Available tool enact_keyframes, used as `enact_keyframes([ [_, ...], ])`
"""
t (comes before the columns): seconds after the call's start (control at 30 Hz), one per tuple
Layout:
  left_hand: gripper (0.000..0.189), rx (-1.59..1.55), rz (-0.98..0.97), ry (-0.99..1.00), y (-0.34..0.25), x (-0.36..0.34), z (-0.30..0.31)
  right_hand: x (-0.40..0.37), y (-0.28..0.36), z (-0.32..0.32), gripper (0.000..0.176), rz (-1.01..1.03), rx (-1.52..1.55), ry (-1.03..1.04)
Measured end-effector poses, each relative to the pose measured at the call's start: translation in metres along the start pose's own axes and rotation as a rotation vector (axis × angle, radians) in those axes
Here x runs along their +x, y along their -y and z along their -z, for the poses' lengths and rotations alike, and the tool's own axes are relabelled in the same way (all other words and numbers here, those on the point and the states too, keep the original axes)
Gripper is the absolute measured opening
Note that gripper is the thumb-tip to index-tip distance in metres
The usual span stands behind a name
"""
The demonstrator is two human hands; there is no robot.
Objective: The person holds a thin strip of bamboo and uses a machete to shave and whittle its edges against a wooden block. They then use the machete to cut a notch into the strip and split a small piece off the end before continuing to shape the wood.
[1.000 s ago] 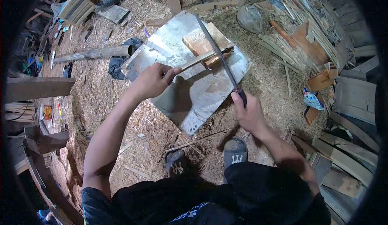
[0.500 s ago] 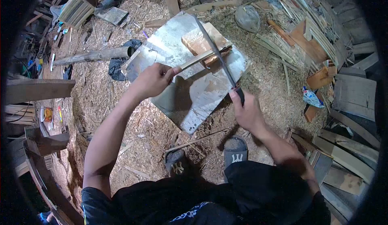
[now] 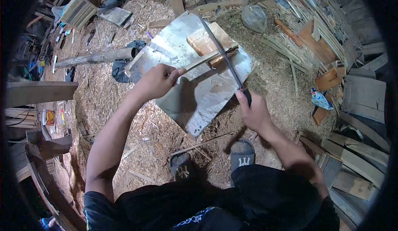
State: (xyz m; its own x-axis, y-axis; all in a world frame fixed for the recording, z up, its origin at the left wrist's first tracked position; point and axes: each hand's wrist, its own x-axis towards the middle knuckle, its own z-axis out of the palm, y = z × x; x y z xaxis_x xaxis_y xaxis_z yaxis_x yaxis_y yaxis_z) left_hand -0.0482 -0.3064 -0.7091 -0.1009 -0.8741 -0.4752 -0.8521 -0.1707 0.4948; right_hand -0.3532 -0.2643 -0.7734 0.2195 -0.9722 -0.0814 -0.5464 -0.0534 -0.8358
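Over one wooden block [image 3: 200, 41], one wooden strip [image 3: 200, 62] is pinched by the left hand [image 3: 159, 81], one long-bladed knife [image 3: 220, 47] gripped by the right hand [image 3: 254, 112].

Matt metal blade [image 3: 212, 36], wooden block [image 3: 202, 42]

Both hands [image 3: 156, 81] curled, arms [image 3: 110, 148] forward

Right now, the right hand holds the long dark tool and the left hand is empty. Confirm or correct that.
The left hand is not empty: the head view shows it gripping a thin wooden strip. The right hand does hold the long dark tool.
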Motion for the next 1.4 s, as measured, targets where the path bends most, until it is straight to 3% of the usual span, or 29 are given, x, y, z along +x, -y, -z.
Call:
enact_keyframes([
  [0.07, 0.063, 0.009, 0.013, 0.009, 0.004, 0.006, 0.001, 0.005, -0.008, 0.008, 0.051, 0.011, -0.007, 0.010],
  [0.13, 0.063, 0.012, 0.035, 0.022, 0.005, 0.004, 0.000, 0.012, -0.002, 0.027, 0.060, -0.318, 0.212, 0.259],
  [0.17, 0.064, 0.021, 0.040, 0.015, 0.003, 0.003, 0.000, 0.014, 0.019, 0.044, 0.064, -0.562, 0.509, 0.371],
  [0.2, 0.064, 0.029, 0.046, 0.013, 0.002, 0.002, -0.001, 0.013, 0.025, 0.047, 0.064, -0.563, 0.511, 0.370],
  [0.27, 0.064, 0.020, 0.030, 0.003, 0.002, 0.002, -0.002, 0.010, 0.032, 0.047, 0.063, -0.312, 0.427, 0.158],
  [0.3, 0.064, 0.009, 0.014, -0.010, 0.003, 0.002, -0.002, 0.008, 0.030, 0.047, 0.056, -0.169, 0.406, 0.094],
  [0.33, 0.064, 0.007, 0.016, -0.008, 0.004, 0.003, -0.003, 0.005, 0.028, 0.044, 0.056, -0.171, 0.404, 0.096],
  [0.4, 0.064, 0.001, 0.009, -0.024, 0.006, 0.003, -0.003, -0.001, 0.022, 0.030, 0.048, 0.105, 0.345, -0.035],
  [0.43, 0.064, 0.001, 0.010, -0.023, 0.004, 0.001, -0.002, 0.001, 0.014, 0.021, 0.040, 0.115, 0.176, -0.047],
  [0.53, 0.065, 0.018, 0.024, 0.030, -0.004, 0.002, 0.004, 0.002, -0.005, 0.003, 0.038, -0.011, 0.025, 0.038],
  [0.57, 0.065, 0.019, 0.027, 0.022, -0.001, 0.005, 0.003, 0.005, -0.009, 0.005, 0.049, 0.012, -0.006, 0.042],
  [0.6, 0.065, 0.019, 0.035, 0.023, 0.003, 0.005, -0.001, 0.006, 0.000, 0.014, 0.049, 0.008, -0.004, 0.047],
  [0.67, 0.065, -0.011, 0.007, -0.017, 0.007, 0.005, -0.004, 0.011, 0.029, 0.043, 0.060, -0.682, 0.713, 0.372],
  [0.73, 0.065, 0.008, -0.007, -0.021, 0.001, 0.001, -0.003, 0.009, 0.040, 0.048, 0.065, -0.669, 0.705, 0.310],
  [0.83, 0.065, -0.002, 0.003, -0.006, -0.001, 0.001, -0.002, 0.001, 0.040, 0.047, 0.059, -0.236, 0.563, 0.124],
  [0.87, 0.065, -0.003, 0.004, -0.005, -0.002, 0.001, -0.001, 0.001, 0.032, 0.042, 0.059, -0.237, 0.563, 0.126],
  [0.93, 0.061, 0.013, 0.011, 0.007, -0.003, 0.001, 0.000, -0.001, 0.009, 0.025, 0.053, 0.063, 0.342, 0.003],
  [0.97, 0.061, 0.014, 0.013, 0.007, -0.001, 0.000, -0.001, 0.001, 0.017, 0.018, 0.046, 0.097, 0.151, -0.040],
  [1.0, 0.062, 0.004, 0.007, 0.007, 0.001, 0.001, -0.002, 0.003, 0.006, 0.013, 0.044, -0.114, 0.016, 0.135],
  [1.1, 0.064, -0.006, 0.001, -0.008, 0.007, 0.007, -0.003, 0.003, 0.003, 0.007, 0.054, 0.037, 0.048, -0.001],
  [1.17, 0.063, -0.008, 0.013, -0.010, 0.007, 0.004, -0.004, 0.007, 0.015, 0.031, 0.058, -0.515, 0.612, 0.375],
  [1.3, 0.064, 0.009, 0.005, -0.014, 0.002, 0.002, -0.003, 0.003, 0.032, 0.045, 0.062, -0.468, 0.585, 0.260],
  [1.4, 0.063, 0.005, 0.040, 0.008, -0.002, 0.001, 0.001, -0.002, 0.028, 0.038, 0.053, 0.046, 0.468, 0.003],
])
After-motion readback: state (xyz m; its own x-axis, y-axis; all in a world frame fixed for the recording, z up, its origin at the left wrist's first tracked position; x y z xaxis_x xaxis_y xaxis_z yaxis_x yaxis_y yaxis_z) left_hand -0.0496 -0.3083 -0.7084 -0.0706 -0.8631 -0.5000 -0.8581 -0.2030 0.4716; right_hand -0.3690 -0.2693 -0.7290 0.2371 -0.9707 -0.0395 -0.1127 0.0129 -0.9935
